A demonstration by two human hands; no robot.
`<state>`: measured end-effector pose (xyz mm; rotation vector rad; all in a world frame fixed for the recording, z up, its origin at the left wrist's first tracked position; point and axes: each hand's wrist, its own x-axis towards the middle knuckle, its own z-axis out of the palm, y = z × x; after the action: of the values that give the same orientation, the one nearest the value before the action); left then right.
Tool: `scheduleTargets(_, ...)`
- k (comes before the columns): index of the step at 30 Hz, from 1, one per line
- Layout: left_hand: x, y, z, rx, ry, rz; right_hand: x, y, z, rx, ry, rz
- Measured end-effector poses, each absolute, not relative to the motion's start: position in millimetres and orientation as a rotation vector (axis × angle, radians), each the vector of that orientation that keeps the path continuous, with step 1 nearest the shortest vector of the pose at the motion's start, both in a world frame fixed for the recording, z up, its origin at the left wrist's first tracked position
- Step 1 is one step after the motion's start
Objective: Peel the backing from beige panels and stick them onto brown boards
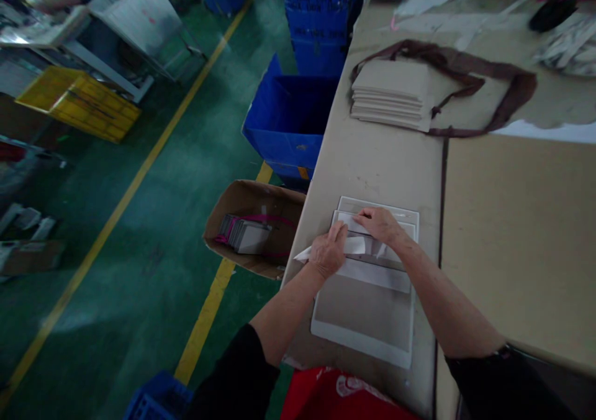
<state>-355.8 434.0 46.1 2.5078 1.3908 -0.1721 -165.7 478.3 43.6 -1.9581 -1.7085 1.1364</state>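
A flat grey card in a clear sleeve lies on the beige table near its left edge, with a white paper strip across its upper part. My left hand presses on the strip's left side with its fingers curled, pinching the paper. On the sleeve's top edge, just right of the left hand, rests my right hand, fingers bent down onto the paper. Both forearms reach in from the bottom of the view.
A stack of grey cards sits farther up the table inside a loop of brown strap. Left of the table on the green floor stand an open cardboard box with packets, blue bins and a yellow crate.
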Motion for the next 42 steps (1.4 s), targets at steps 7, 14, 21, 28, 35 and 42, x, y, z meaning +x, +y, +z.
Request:
scheduleTargets(7, -354.5, 435.3, 44.7, 2.553, 1.385, -0.211, -167.0, 480.8, 44.4, -1.963, -1.769, 1.103)
scheduleTargets(14, -353.6, 435.7, 47.0, 2.56, 1.389, -0.223, -167.5, 482.4, 44.6, -1.981, -1.789, 1.068)
scheduleTargets(21, -352.7, 436.4, 52.1, 2.503, 1.406, -0.253, -169.1, 483.9, 43.7, -1.991, -1.812, 1.058)
scheduleTargets(28, -352.1, 436.8, 50.8, 2.513, 1.402, -0.261, -169.2, 483.9, 42.4, -1.967, -1.869, 1.017)
scheduleTargets(35, -351.7, 438.4, 50.6, 2.514, 1.38, -0.27, -172.3, 483.2, 46.6, -1.981, -1.818, 1.031)
scheduleTargets(42, -352.6, 440.5, 47.6, 2.499, 1.37, -0.236, -125.4, 430.9, 61.4, -1.991, -1.456, 1.062)
